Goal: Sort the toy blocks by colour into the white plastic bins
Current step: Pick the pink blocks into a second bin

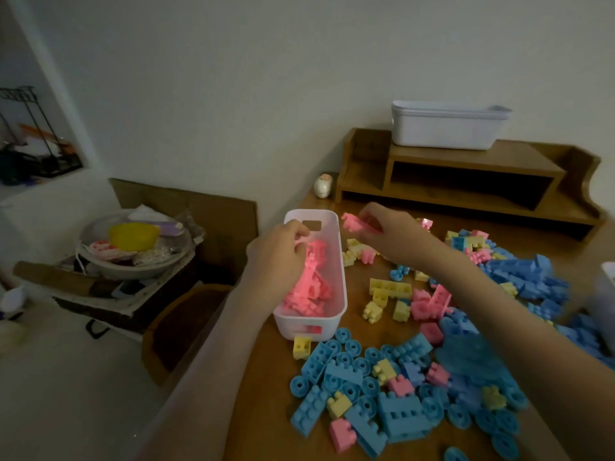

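Note:
A white plastic bin [339, 261] stands at the left edge of the wooden table [266, 377] and holds several pink blocks [312, 287]. My left hand [279, 254] hangs over the bin's far end, fingers curled around a pink piece. My right hand [389, 232] hovers just right of the bin and pinches a pink block [352, 222]. Loose blue blocks [392, 410], yellow blocks [389, 289] and pink ones [429, 304] lie scattered over the table.
Stacked white bins [446, 128] sit on a wooden desk shelf [466, 181] at the back. Another white bin [605, 294] shows at the right edge. A small white figurine [323, 186] stands by the shelf. Left of the table, a crate holds a bowl [133, 261] of clutter.

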